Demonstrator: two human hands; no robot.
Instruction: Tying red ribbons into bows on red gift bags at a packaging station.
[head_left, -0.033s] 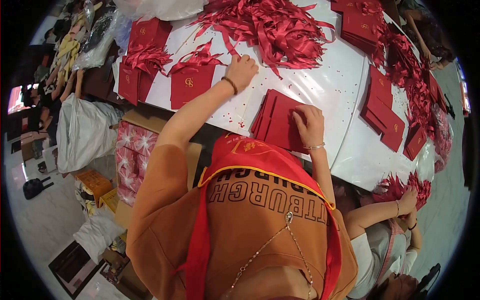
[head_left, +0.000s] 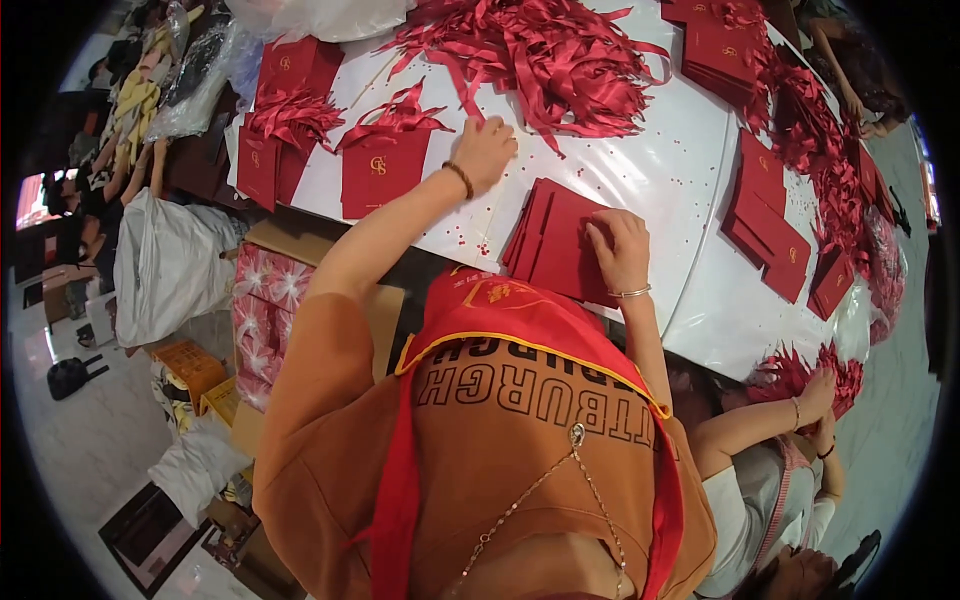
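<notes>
My left hand (head_left: 484, 155), with a brown beaded bracelet at its wrist, is closed on the end of a red ribbon (head_left: 466, 93). That ribbon runs up to a large tangled pile of red ribbons (head_left: 570, 70). At the right edge of a fanned stack of flat red paper bags (head_left: 553, 240), my right hand (head_left: 620, 248) has its fingers curled over the top one; its fingertips are partly hidden. A red bag with a gold emblem and ribbon handles (head_left: 383, 180) lies left of my left hand.
More red bags (head_left: 258, 172) lie at the table's left end, others (head_left: 765, 225) at the right. Small red dots litter the white table (head_left: 660, 190). A co-worker's hand (head_left: 815, 397) touches red ribbons at lower right. Wrapped pink packages (head_left: 262, 320) fill a carton at left.
My left hand has shifted very slightly down toward me, with the ribbon at its fingers. My right hand stays on the stack.
</notes>
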